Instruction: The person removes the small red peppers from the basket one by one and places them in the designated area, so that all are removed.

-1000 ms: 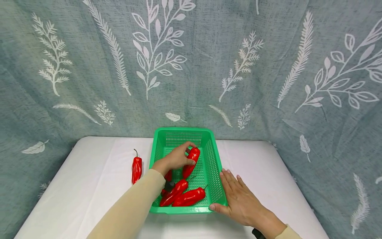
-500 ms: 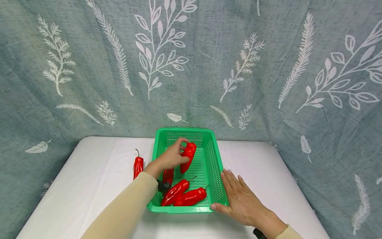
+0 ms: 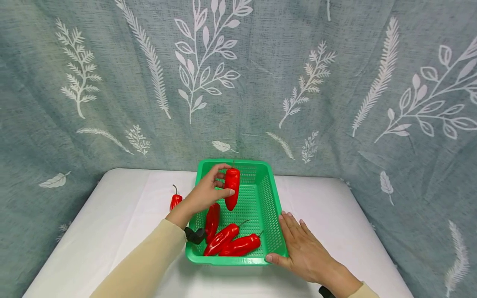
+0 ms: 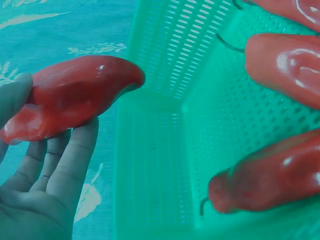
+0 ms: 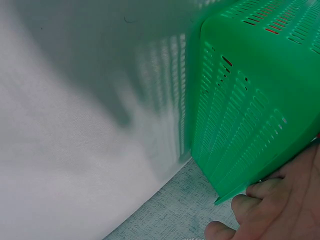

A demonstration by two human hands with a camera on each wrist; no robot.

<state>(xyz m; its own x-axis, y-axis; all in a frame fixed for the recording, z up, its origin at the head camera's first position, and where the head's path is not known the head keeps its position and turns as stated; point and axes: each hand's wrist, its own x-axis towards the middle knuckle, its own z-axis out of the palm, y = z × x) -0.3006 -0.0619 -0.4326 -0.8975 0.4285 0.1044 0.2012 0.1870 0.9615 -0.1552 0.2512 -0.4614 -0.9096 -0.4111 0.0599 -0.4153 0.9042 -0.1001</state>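
Note:
My left hand point(image 3: 205, 192) holds a red pepper point(image 3: 232, 188) between thumb and fingers, its tip pointing down over the green basket point(image 3: 277, 203). In the left wrist view, this pepper point(image 4: 80, 97) hangs apart from the basket wall. Three more red peppers, among them an upright one point(image 3: 213, 221), a slanted one point(image 3: 223, 239) and a near-level one point(image 3: 242, 245), lie on the basket floor. With fingers straight, my right hand point(image 3: 303, 248) rests against the basket's right side, its thumb at the near right corner. The right wrist view shows its fingers by the rim.
Left of the basket, another red pepper point(image 3: 176, 200) lies on the white tablecloth point(image 3: 123, 207), partly hidden by the left arm. A grey-green patterned curtain point(image 3: 238, 91) hangs behind the table.
My left hand has lifted the pepper and moved left with it, turning it more upright. The upright pepper in the basket has come into fuller view. My right hand stays at the basket.

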